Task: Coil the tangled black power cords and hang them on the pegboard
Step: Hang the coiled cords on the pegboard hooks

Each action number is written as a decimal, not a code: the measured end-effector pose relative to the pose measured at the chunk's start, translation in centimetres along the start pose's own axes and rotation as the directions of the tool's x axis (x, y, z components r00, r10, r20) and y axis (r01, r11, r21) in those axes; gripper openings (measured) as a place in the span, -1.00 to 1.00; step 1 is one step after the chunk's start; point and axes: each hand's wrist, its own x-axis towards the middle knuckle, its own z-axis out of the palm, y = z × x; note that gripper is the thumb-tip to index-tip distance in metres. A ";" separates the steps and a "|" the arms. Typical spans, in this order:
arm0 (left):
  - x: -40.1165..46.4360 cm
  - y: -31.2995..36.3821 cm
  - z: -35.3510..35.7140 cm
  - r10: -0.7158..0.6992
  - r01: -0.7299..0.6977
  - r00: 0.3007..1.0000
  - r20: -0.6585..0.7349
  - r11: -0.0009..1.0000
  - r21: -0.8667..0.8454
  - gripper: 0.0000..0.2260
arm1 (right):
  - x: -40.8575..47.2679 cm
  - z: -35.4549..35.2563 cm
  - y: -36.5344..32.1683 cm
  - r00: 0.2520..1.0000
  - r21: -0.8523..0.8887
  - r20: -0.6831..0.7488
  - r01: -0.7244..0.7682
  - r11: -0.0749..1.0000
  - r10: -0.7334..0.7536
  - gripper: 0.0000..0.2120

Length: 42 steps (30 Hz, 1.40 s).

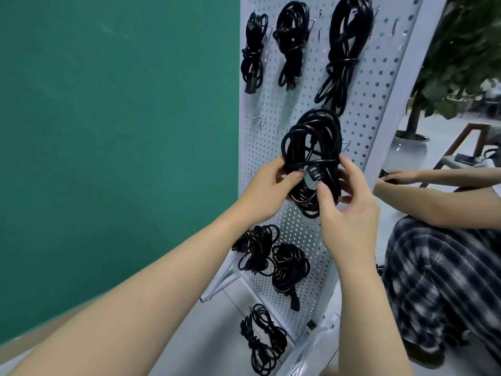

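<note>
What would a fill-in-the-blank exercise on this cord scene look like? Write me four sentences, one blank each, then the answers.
1. The top row of the pegboard has ___ coiled cords already hanging.
2. Both the left hand and the right hand hold one coiled ___ in front of the board.
3. The wall to the left of the board is ___.
4. Near the foot of the board, ___ more cord bundles lie waiting.

Answers: three; cord; green; three
</note>
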 end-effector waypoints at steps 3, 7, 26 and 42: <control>0.4 -0.4 -0.1 0.005 -0.005 1.000 -0.009 1.000 -0.021 -0.80 | 0.2 0.2 0.1 1.000 0.005 -0.001 0.006 1.000 -0.006 -0.52; 1.3 -0.6 0.3 -0.036 0.035 0.998 0.049 0.999 0.016 -0.80 | 0.4 0.3 0.6 0.999 -0.003 -0.039 -0.035 0.999 0.035 -0.54; 1.5 -1.1 1.4 -0.135 0.123 0.983 0.122 0.987 0.105 -0.89 | -0.5 0.0 1.1 0.993 -0.075 -0.041 -0.114 0.991 0.111 -0.51; 0.6 -4.0 2.4 -0.193 0.187 0.978 0.084 0.979 0.080 -0.52 | -0.8 1.1 2.2 0.988 -0.098 -0.033 -0.156 0.983 0.153 -0.47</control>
